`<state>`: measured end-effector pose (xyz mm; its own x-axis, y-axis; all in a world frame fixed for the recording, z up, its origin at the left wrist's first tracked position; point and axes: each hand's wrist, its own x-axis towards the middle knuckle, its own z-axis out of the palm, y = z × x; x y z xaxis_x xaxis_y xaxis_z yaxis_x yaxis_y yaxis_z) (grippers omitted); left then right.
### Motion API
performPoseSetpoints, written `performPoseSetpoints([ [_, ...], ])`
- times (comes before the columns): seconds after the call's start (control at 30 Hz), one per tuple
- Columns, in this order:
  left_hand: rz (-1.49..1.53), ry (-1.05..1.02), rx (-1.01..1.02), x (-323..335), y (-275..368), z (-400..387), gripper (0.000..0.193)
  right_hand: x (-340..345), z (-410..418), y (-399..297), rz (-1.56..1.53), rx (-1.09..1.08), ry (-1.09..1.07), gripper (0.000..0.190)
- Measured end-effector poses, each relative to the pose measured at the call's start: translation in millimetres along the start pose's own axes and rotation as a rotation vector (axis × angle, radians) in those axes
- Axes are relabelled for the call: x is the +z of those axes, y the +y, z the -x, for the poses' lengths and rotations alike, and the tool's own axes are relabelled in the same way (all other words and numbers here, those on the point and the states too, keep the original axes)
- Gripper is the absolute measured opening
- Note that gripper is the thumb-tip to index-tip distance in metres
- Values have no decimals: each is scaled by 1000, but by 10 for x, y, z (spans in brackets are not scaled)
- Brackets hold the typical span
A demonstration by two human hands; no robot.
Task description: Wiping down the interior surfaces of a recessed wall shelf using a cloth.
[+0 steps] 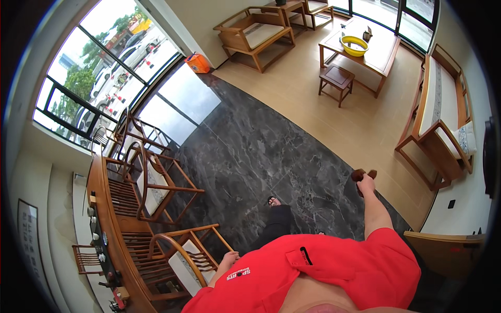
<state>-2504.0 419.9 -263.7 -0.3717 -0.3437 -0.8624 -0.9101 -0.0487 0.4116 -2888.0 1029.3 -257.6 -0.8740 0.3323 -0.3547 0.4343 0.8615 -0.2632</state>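
Note:
My right hand (pixel 367 184) is held out to the right, its fingers closed around a dark brown object (pixel 359 175) with rounded ends; its exact kind is unclear. Below it lies the border between dark marbled tile and the pale wood floor. Low at my left side, my left hand (pixel 231 257) has curled fingers and appears beside the front rail of a wooden armchair (pixel 188 256) with a pale seat. Whether it touches that rail or holds anything cannot be made out. One sandalled foot (pixel 274 201) shows ahead of me on the tile.
A long wooden tea table (pixel 131 223) and another armchair (pixel 156 187) stand at left. Ahead are a small stool (pixel 337 80), a low table (pixel 375 51) bearing a yellow basin (pixel 354 45), and an orange container (pixel 197 62). A cushioned wooden bench (pixel 438 105) lines the right wall.

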Motion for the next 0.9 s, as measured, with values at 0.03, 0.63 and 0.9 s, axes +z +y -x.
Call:
performPoseSetpoints([
  [0.03,36,-25,-7,-27,-38,-175,30,-39,-120,-445,-21,-72,18,41],
  [0.63,-386,-278,1023,-534,5303,-1483,108,357,-36,-5853,-465,-1039,-572,37],
  [0.9,-116,-289,1122,-967,6636,-2480,100,658,-910,-7856,-630,-996,-780,32],
])
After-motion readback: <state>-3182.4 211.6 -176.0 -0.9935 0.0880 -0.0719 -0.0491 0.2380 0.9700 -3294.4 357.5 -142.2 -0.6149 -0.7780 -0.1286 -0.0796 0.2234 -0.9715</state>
